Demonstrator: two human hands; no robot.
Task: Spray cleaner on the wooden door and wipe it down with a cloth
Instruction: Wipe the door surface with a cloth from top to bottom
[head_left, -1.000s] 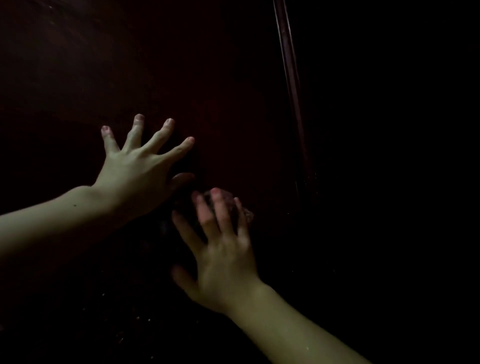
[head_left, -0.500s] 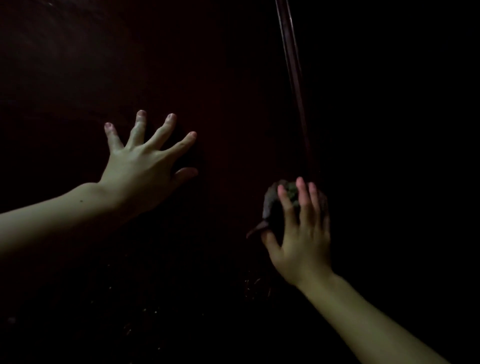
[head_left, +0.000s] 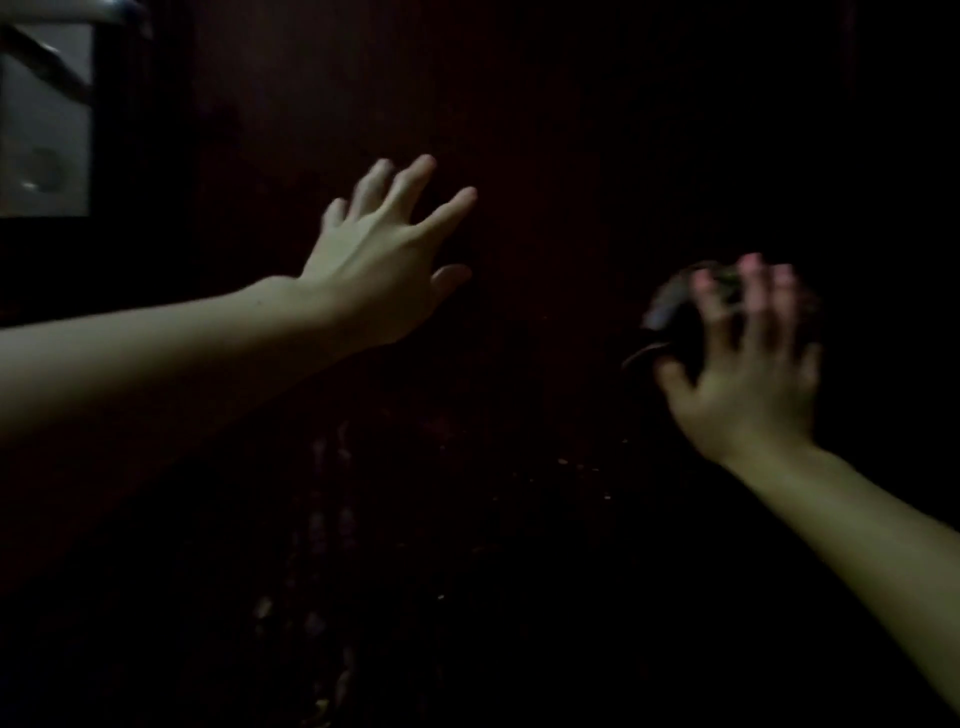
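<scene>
The dark wooden door (head_left: 545, 130) fills the head view in very dim light. My left hand (head_left: 382, 260) lies flat against it with fingers spread, holding nothing. My right hand (head_left: 748, 364), blurred, presses a small dark cloth (head_left: 675, 306) against the door at the right. The cloth bunches out past my fingers at the upper left of the hand. Faint wet specks (head_left: 571, 462) glint on the door below and between the hands. No spray bottle is in sight.
A pale metal plate with a lever handle (head_left: 44, 119) shows at the top left edge of the door. Everything at the far right and bottom is too dark to make out.
My right hand has swept the cloth from beside my left hand to the right across the door. The view has shifted, bringing the metal plate into sight at the top left.
</scene>
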